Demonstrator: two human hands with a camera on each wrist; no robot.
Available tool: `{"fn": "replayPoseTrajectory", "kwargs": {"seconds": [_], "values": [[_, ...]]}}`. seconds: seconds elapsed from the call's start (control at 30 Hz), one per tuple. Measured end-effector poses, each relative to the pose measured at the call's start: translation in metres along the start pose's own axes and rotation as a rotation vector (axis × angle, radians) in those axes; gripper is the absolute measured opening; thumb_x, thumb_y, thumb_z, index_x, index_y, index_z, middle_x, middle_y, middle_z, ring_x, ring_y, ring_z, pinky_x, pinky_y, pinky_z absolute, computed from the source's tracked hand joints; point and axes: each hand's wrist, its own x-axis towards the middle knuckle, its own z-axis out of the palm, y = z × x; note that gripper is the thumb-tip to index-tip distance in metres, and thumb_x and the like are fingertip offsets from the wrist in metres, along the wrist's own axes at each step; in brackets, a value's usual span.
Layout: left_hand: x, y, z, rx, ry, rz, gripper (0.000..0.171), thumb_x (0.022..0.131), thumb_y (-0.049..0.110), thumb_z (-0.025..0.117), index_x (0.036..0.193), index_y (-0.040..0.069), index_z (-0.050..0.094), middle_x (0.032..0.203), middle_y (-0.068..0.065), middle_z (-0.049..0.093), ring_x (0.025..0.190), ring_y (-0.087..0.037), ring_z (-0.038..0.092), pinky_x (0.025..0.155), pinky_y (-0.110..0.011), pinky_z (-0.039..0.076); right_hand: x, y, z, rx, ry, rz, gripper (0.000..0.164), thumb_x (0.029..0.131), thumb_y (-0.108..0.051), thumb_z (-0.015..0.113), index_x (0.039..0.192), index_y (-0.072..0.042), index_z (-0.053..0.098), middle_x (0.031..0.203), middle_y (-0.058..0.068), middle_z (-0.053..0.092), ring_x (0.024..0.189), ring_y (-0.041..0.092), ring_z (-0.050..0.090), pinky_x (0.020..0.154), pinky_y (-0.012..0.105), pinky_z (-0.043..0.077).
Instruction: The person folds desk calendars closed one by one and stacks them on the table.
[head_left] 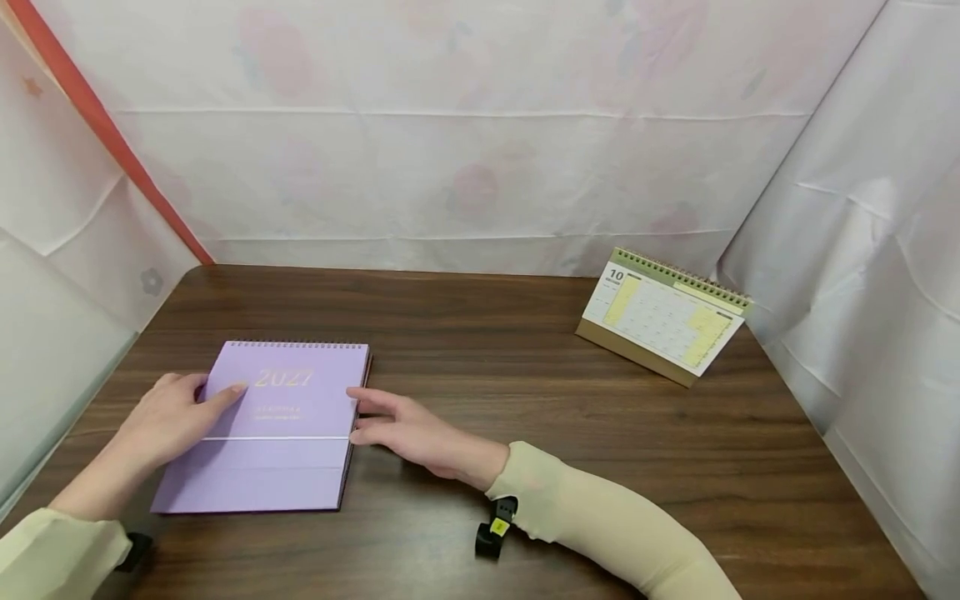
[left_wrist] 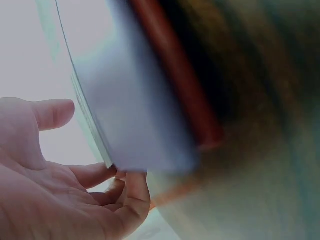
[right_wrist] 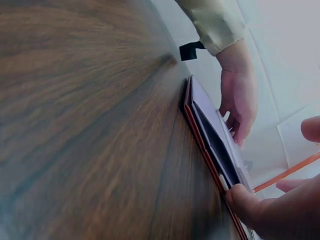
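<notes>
A purple desk calendar (head_left: 288,467) marked 2027, spiral-bound along its far edge, lies almost flat at the left of the table. A white band crosses its cover. My left hand (head_left: 168,417) holds its left edge, the thumb extended over the cover. In the left wrist view, the curled fingers of that hand (left_wrist: 60,195) meet the calendar's edge (left_wrist: 130,100) and the thumb stands apart. My right hand (head_left: 420,433) touches the right edge with thumb and fingers spread. The right wrist view shows its thumb against the side of the calendar (right_wrist: 215,135), where a gap opens between layers.
A second desk calendar (head_left: 663,312), green and yellow with the number 10, stands tilted at the back right of the brown wooden table (head_left: 480,333). Pale patterned curtains (head_left: 465,150) enclose the back and sides. A black wrist device (head_left: 491,533) hangs below the right sleeve.
</notes>
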Motion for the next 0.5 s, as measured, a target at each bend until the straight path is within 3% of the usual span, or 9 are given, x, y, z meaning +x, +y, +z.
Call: {"fn": "replayPoseTrajectory", "kwargs": {"seconds": [0.3, 0.5], "values": [[-0.001, 0.0, -0.001, 0.001, -0.026, -0.009, 0.086, 0.103, 0.053, 0.041, 0.13, -0.029, 0.037, 0.125, -0.051, 0.036, 0.115, -0.064, 0.036, 0.088, -0.07, 0.035, -0.002, -0.003, 0.001, -0.059, -0.008, 0.005, 0.057, 0.095, -0.012, 0.065, 0.149, -0.012, 0.047, 0.149, -0.002, 0.048, 0.131, 0.013, 0.049, 0.099, 0.02, 0.039], [-0.002, 0.008, -0.002, 0.012, 0.021, 0.017, 0.084, 0.102, 0.051, 0.047, 0.132, -0.026, 0.037, 0.125, -0.05, 0.036, 0.113, -0.066, 0.034, 0.088, -0.07, 0.032, -0.003, -0.002, -0.007, -0.098, 0.02, -0.033, 0.05, 0.095, -0.011, 0.064, 0.144, -0.008, 0.053, 0.144, 0.001, 0.054, 0.129, 0.017, 0.053, 0.097, 0.02, 0.042]]}}
